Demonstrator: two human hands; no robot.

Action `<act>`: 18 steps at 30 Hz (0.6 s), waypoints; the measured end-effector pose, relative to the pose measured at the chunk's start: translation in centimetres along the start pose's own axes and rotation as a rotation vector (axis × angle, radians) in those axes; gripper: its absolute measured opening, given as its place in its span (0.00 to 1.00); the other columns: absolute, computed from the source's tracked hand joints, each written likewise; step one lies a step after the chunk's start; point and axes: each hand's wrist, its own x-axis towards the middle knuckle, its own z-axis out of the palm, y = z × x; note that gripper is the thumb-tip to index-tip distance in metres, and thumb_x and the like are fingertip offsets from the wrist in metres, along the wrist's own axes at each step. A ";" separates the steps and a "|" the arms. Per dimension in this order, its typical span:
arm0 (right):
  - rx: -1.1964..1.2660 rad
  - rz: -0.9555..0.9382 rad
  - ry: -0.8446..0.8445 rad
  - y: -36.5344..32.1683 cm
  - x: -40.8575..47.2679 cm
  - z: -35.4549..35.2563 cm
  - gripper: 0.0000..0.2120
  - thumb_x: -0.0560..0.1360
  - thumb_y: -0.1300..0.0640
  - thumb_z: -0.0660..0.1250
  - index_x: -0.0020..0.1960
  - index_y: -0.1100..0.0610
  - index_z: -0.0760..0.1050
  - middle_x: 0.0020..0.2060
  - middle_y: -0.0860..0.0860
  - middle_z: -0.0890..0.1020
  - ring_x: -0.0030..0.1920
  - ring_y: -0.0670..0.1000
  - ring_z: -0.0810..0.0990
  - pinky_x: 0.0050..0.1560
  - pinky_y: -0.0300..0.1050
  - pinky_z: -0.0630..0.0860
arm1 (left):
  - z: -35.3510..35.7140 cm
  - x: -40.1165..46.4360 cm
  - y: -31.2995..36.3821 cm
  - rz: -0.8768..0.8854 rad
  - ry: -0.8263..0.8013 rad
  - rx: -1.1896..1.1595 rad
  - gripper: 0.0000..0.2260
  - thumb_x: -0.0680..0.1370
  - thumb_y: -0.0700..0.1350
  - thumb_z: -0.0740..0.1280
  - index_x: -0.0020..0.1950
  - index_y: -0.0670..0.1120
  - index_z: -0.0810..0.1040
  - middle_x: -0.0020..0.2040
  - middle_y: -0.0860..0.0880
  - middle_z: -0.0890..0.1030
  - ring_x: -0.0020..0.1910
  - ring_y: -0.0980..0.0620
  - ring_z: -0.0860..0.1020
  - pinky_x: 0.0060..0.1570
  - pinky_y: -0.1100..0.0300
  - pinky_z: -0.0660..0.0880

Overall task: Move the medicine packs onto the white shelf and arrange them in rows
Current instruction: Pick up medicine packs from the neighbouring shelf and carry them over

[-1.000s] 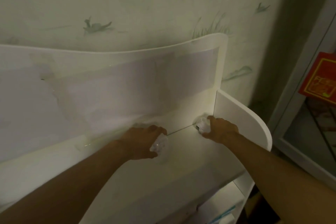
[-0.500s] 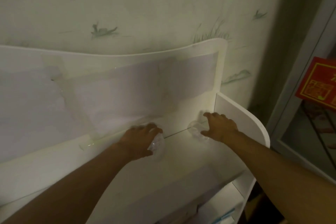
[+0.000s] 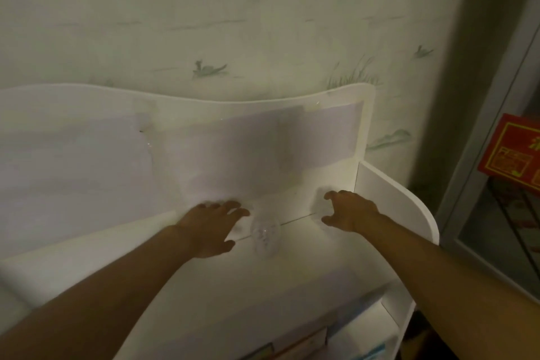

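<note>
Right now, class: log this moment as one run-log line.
left hand: open, fingers spread beside clear pack | right hand: open, by blurred pack | white shelf: both packs at rear

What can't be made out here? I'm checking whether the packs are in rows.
- Pack right of the left hand, head view: dim and blurred, print unreadable.
- Pack by the right hand: a pale smear, outline lost.
- Lower shelf items: cut off by the bottom edge.
- Rows: cannot tell.
</note>
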 end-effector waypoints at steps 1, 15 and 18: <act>-0.004 -0.014 0.009 -0.6 0.0 -0.5 0.32 0.75 0.41 0.65 0.75 0.49 0.59 0.70 0.52 0.70 0.68 0.55 0.71 0.65 0.52 0.70 | -0.6 -0.7 -0.5 -0.011 0.004 0.000 0.30 0.78 0.57 0.61 0.76 0.57 0.52 0.78 0.53 0.53 0.74 0.49 0.61 0.71 0.52 0.61; 0.112 -0.483 0.067 -17.3 -4.0 -7.7 0.24 0.76 0.44 0.67 0.69 0.50 0.70 0.63 0.48 0.77 0.59 0.50 0.77 0.59 0.44 0.72 | -5.2 -16.4 -11.7 -0.267 -0.035 -0.108 0.19 0.79 0.54 0.62 0.70 0.57 0.67 0.70 0.56 0.69 0.66 0.53 0.71 0.64 0.59 0.69; 0.080 -0.538 0.069 -22.0 -6.0 -8.5 0.24 0.76 0.45 0.67 0.69 0.50 0.70 0.62 0.48 0.77 0.60 0.50 0.76 0.61 0.43 0.71 | -4.9 -20.3 -14.1 -0.327 -0.005 -0.131 0.20 0.79 0.55 0.62 0.70 0.56 0.67 0.68 0.54 0.72 0.64 0.53 0.72 0.63 0.58 0.69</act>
